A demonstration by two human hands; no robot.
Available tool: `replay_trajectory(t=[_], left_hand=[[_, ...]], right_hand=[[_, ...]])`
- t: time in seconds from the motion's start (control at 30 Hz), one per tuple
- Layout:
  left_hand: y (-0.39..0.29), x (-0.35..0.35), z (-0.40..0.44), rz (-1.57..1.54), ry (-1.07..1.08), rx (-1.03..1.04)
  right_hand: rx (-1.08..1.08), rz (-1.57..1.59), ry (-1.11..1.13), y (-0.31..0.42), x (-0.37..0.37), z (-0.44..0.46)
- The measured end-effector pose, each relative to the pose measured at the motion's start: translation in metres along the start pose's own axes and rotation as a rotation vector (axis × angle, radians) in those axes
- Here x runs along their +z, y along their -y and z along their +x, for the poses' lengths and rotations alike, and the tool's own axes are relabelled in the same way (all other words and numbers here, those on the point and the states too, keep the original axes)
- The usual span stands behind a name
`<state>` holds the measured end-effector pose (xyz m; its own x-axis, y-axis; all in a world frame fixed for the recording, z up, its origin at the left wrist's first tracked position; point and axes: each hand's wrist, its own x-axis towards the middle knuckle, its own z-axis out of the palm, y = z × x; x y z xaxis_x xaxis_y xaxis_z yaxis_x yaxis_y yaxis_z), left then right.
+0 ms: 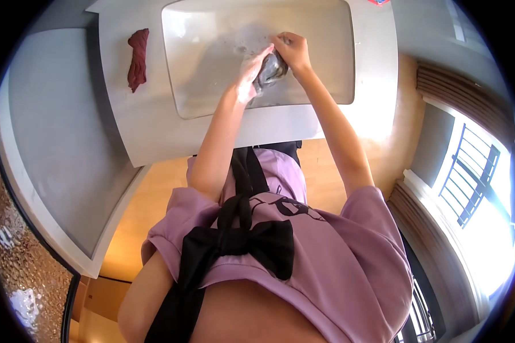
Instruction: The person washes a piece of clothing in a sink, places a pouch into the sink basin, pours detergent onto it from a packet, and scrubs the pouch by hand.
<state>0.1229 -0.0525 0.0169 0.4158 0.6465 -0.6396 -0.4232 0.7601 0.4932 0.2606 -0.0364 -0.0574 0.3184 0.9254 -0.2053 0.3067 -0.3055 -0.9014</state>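
Over the white sink basin (212, 86), both of my hands are on a wet, dark grey cloth-like item (272, 70). My left hand (250, 77), covered in suds, is wrapped around its left side. On the upper right, my right hand (292, 50) has its fingers bent in and pressed together at the item's top edge. The item hangs bunched between the two hands. Cloudy water and a few bubbles show in the basin behind them. What exactly the item is cannot be made out.
A dark red twisted cloth (137, 60) lies on the white counter (123, 114) left of the basin. A small red object (377, 2) sits at the counter's top right edge. A barred window (469, 171) and curtains are at the right.
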Motion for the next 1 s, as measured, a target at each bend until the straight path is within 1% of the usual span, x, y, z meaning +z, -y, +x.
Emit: replay_trajectory(t=[0.03,0.07,0.1,0.13,0.17,0.23,0.27,0.3,0.37,0.4,0.47,0.5,0.57,0.6,0.63,0.7,0.73,0.77,0.83,0.87,0.9,0.93,0.97,1.0], left_hand=[[-0.006,-0.004,0.004,-0.002,0.003,0.006],[-0.013,-0.014,0.009,0.159,0.076,-0.038],[-0.020,-0.023,0.014,0.323,0.148,-0.085],[-0.024,-0.027,0.019,0.620,0.065,-0.120],[-0.029,-0.025,0.013,0.617,0.060,-0.123],[-0.041,-0.017,-0.003,0.861,0.233,0.144],[-0.034,-0.031,0.014,1.044,0.378,0.281],[-0.035,-0.025,0.012,1.316,0.295,0.292],[-0.036,-0.016,0.004,1.462,0.165,0.422],[-0.032,-0.022,0.009,1.464,0.164,0.419],[-0.023,-0.039,0.025,1.123,0.158,0.522],[-0.027,-0.040,0.024,1.124,0.155,0.524],[-0.033,-0.042,0.022,0.928,0.215,0.157],[-0.032,-0.043,0.021,0.884,0.186,0.120],[-0.029,-0.045,0.024,0.883,0.189,0.121],[-0.024,-0.050,0.027,0.465,0.036,0.023],[-0.028,-0.049,0.021,0.374,-0.019,0.016],[-0.012,-0.063,0.037,0.179,0.010,0.143],[-0.012,-0.061,0.042,0.061,-0.004,0.147],[-0.010,-0.059,0.043,0.061,-0.001,0.145],[-0.014,-0.052,0.039,-0.118,0.025,0.132],[-0.015,-0.047,0.037,-0.297,0.051,0.121],[-0.011,-0.045,0.040,-0.297,0.050,0.121],[-0.006,-0.044,0.044,-0.250,-0.054,0.163]], right_hand=[[-0.017,0.266,0.062,0.008,-0.005,-0.006],[-0.018,0.262,0.064,0.015,-0.015,-0.014],[0.091,0.407,0.223,0.041,-0.028,-0.025],[0.202,0.553,0.385,0.056,-0.037,-0.030],[0.207,0.553,0.390,0.058,-0.041,-0.031],[0.183,0.251,0.769,0.059,-0.047,-0.033],[0.224,0.092,0.892,0.059,-0.048,-0.030],[0.181,-0.005,0.827,0.060,-0.043,-0.031],[0.086,-0.104,0.719,0.047,-0.038,-0.025],[0.087,-0.102,0.720,0.048,-0.039,-0.024],[0.087,-0.154,0.468,0.053,-0.043,-0.018],[0.085,-0.154,0.470,0.054,-0.041,-0.017],[0.131,0.415,0.301,0.055,-0.035,-0.022],[0.133,0.413,0.298,0.055,-0.034,-0.023],[0.149,0.517,0.200,0.055,-0.031,-0.022],[0.180,0.727,0.005,0.050,-0.026,-0.020],[0.168,0.719,-0.071,0.045,-0.022,-0.018],[0.172,0.719,-0.068,0.041,-0.020,-0.018],[0.164,1.029,-0.147,0.047,-0.011,-0.018],[0.177,1.003,-0.157,0.049,-0.006,-0.020],[0.213,0.992,-0.176,0.055,-0.001,-0.022],[0.205,1.004,-0.115,0.065,0.000,-0.026],[0.196,1.016,-0.051,0.072,0.003,-0.030],[0.125,0.895,-0.123,0.075,0.013,-0.031]])
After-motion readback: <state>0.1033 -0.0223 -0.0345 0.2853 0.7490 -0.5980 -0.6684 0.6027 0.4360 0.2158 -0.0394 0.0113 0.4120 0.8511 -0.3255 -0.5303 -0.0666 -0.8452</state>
